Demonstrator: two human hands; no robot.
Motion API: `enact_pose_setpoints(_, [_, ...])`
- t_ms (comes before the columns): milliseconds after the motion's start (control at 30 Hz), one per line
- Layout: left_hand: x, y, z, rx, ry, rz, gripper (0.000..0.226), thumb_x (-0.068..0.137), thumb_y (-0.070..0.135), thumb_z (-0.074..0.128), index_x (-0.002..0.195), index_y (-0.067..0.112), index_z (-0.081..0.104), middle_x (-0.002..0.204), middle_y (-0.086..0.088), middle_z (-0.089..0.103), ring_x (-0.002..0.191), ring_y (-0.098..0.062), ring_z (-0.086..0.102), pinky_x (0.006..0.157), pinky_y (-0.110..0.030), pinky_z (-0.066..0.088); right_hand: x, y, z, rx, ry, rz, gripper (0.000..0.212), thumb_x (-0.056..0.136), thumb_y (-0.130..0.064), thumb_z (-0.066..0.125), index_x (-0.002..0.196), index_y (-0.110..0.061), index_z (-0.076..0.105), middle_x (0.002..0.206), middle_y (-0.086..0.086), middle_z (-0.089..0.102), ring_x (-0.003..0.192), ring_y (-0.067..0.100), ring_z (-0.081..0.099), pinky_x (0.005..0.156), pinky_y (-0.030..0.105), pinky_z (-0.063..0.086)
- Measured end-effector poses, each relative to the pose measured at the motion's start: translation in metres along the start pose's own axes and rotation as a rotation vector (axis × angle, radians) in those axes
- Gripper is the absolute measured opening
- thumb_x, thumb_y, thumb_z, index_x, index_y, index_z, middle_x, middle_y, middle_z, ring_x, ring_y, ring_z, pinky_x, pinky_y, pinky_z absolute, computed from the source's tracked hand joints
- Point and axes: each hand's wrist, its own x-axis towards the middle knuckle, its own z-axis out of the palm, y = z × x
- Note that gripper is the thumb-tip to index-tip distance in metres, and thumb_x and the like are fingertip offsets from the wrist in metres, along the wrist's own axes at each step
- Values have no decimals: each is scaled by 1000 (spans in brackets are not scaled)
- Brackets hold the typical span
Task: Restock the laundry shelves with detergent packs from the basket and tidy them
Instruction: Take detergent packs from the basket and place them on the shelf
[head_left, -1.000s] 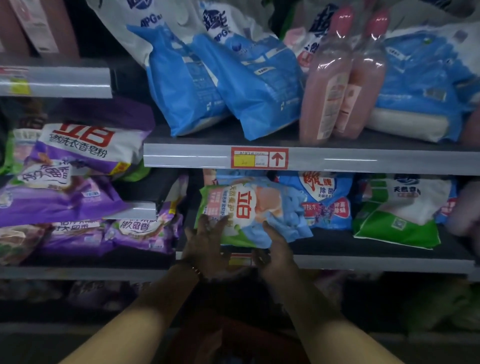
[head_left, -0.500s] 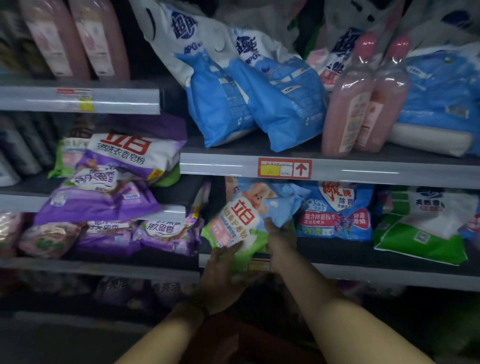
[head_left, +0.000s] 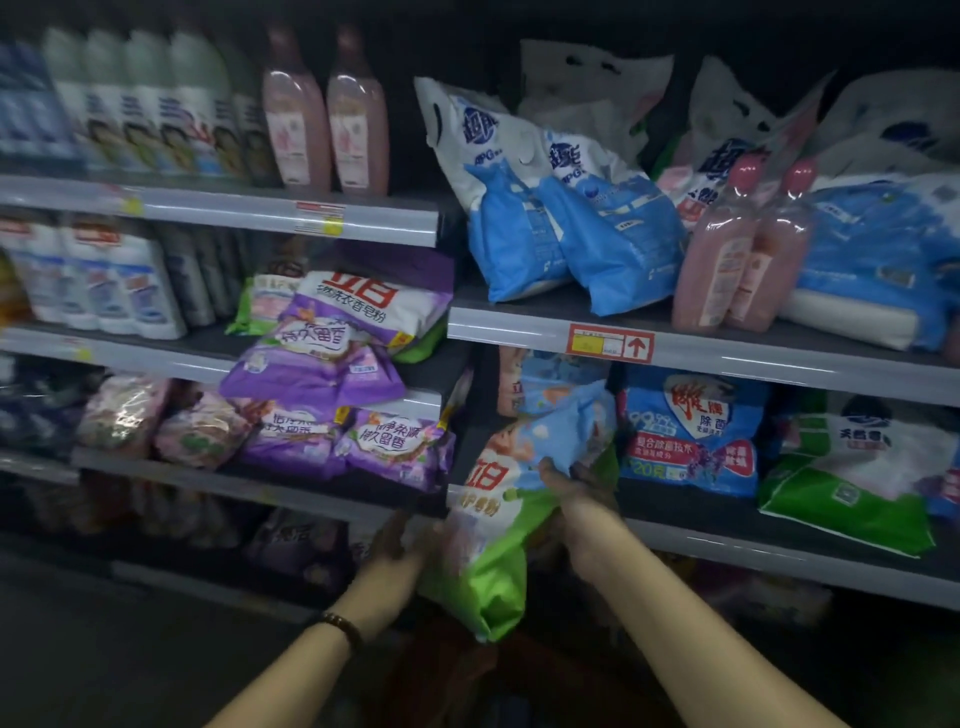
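Detergent pack (head_left: 511, 467), green and blue, gripped at its right edge by the right hand (head_left: 579, 491), fingers curled into the film. Steadied from the lower left by the left hand (head_left: 397, 540); too blurred there to tell a grip from a flat push. Lay flat on the shelf (head_left: 727, 543) a second ago, just above both hands; now swung up on end and drawn outward, hanging past the shelf lip and below the right wrist. So not yet placed: probably being turned to stand face-out. Just beyond the right knuckles, a blue pack (head_left: 691, 431); further right of that hand, a green-and-white pack (head_left: 852, 483).
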Motion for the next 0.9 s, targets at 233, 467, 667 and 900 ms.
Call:
enact_pose_setpoints(233, [-81,-19,-61,-260,-221,-70,94,73,89,58,135,17,62,128,-8,74,120,-28,71,102,-46,56,-81,-25,52,-132,-392,-110,10,100,-6,67,106,-2,74,85,5,82,69,16,77,61,25,61])
enact_pose_setpoints(467, [-128,3,-121,-775,-106,-127,56,100,42,56,132,-3,65,131,-31,67,113,-50,69,95,-60,58,-108,-36,124,-146,-452,-136,22,105,-23,61,112,-7,74,106,15,81,104,40,76,100,58,57])
enact_pose_setpoints(667, [-120,14,-172,-845,181,-14,46,96,28,65,132,0,65,124,-30,70,108,-52,70,86,-62,61,-120,-22,152,-307,-650,-196,38,87,-18,85,122,-18,70,113,8,79,100,32,79,87,50,64])
enact_pose_setpoints(900, [-76,27,-243,-744,204,-44,50,90,21,76,134,1,59,123,-32,70,116,-58,64,97,-73,50,-111,25,196,-465,-692,-233,74,70,-24,98,132,-25,59,113,-16,79,105,4,75,92,27,61])
